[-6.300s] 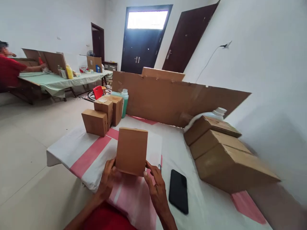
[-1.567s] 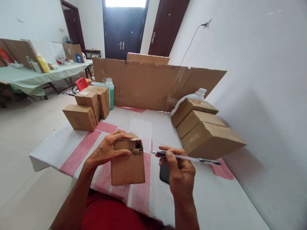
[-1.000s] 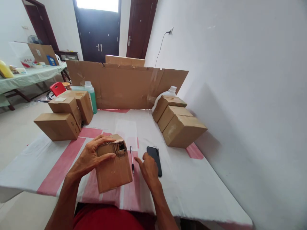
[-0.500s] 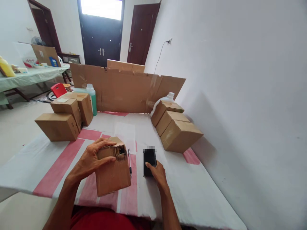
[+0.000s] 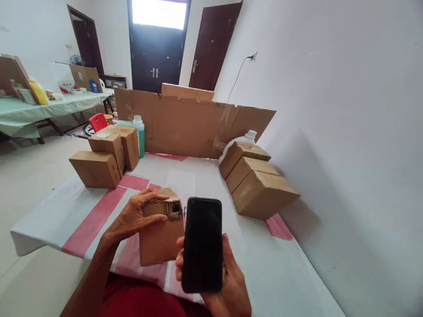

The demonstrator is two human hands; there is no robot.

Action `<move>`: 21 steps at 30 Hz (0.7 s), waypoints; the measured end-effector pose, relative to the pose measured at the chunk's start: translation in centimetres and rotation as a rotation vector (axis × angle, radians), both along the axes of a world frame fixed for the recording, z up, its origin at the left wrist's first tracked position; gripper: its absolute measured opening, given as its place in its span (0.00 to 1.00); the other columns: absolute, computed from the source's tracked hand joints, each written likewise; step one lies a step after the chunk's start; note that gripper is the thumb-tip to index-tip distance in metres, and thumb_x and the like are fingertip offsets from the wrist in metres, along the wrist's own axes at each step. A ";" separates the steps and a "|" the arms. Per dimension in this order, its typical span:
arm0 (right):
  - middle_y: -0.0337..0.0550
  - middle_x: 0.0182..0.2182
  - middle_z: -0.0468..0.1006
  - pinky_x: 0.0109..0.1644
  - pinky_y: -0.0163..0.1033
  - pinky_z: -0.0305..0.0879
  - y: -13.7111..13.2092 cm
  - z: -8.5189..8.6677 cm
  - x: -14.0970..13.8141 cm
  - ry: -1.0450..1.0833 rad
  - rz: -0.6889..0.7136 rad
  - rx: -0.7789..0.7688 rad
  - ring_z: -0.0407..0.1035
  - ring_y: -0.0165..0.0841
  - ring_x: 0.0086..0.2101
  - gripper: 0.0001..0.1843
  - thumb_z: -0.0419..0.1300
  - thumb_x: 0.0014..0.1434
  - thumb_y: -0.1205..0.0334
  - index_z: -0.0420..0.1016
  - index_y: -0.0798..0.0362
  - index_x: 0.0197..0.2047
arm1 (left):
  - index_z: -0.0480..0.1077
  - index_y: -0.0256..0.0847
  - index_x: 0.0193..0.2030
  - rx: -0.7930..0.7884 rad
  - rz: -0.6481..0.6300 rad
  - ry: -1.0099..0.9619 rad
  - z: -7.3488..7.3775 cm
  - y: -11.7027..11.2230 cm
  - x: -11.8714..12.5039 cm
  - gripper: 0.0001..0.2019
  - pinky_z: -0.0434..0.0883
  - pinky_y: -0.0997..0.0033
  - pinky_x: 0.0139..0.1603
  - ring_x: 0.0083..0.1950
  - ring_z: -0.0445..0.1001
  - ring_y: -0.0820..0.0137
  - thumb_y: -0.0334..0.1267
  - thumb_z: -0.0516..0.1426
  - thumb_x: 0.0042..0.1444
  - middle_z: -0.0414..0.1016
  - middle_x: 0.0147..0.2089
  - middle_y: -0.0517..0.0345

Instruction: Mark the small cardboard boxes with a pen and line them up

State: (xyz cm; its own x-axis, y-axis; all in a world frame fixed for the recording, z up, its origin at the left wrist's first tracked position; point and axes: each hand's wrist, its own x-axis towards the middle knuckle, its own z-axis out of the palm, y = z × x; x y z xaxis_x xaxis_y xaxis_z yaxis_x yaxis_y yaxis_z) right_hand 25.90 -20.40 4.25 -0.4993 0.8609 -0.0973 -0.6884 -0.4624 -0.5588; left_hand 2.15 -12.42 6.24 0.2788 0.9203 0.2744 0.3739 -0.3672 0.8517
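A small cardboard box [image 5: 161,242] stands near the table's front edge, with a torn opening at its upper right edge. My left hand [image 5: 142,211] grips the top of this box, thumb on the near side and fingers over the top. In my right hand [image 5: 228,281] is a black smartphone [image 5: 202,244], raised upright with its dark screen facing me. Its fingers wrap round the phone's left edge and the thumb lies along the right. Behind the phone, a pen [image 5: 185,212] is mostly hidden.
Cardboard boxes stand at the left [image 5: 95,169] and right [image 5: 264,193] of the table [image 5: 280,273]. Behind them are a green-liquid bottle [image 5: 141,138] and a white jug [image 5: 238,140]. A cardboard panel [image 5: 191,125] closes off the back; a wall [image 5: 357,154] runs along the right.
My right hand has lifted the phone off the table, up and towards me, its screen now facing me. My left hand keeps its grip on the box. The view has swung slightly left.
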 end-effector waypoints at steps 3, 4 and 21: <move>0.56 0.47 0.84 0.42 0.42 0.76 -0.6 0.0 -2.2 0.060 0.132 0.012 0.79 0.39 0.38 0.41 0.49 0.66 0.29 0.83 0.58 0.54 | 0.78 0.48 0.54 0.021 -0.008 -0.005 -0.1 -0.3 0.1 0.17 0.73 0.65 0.57 0.57 0.76 0.60 0.42 0.68 0.58 0.78 0.55 0.55; 0.55 0.48 0.84 0.42 0.42 0.75 -0.7 -0.2 -2.7 0.068 0.144 0.016 0.80 0.39 0.38 0.40 0.48 0.66 0.31 0.83 0.58 0.54 | 0.78 0.48 0.54 0.029 -0.014 -0.008 -0.1 -0.4 0.1 0.16 0.73 0.65 0.58 0.58 0.76 0.61 0.42 0.67 0.59 0.77 0.56 0.55; 0.56 0.46 0.85 0.43 0.44 0.75 -0.2 0.2 -3.0 0.091 0.079 -0.080 0.80 0.43 0.40 0.34 0.58 0.65 0.36 0.82 0.60 0.54 | 0.78 0.52 0.55 0.028 -0.012 -0.037 -0.4 -0.1 0.2 0.19 0.71 0.69 0.60 0.58 0.75 0.64 0.37 0.68 0.57 0.77 0.56 0.59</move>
State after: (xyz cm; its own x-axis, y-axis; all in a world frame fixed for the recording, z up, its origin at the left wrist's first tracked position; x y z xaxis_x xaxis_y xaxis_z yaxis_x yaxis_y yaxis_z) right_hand 22.92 -20.58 4.46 -0.5749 0.8101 -0.1155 -0.6945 -0.5577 -0.4545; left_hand 2.34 -12.48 5.88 0.2786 0.9088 0.3106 0.3375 -0.3955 0.8542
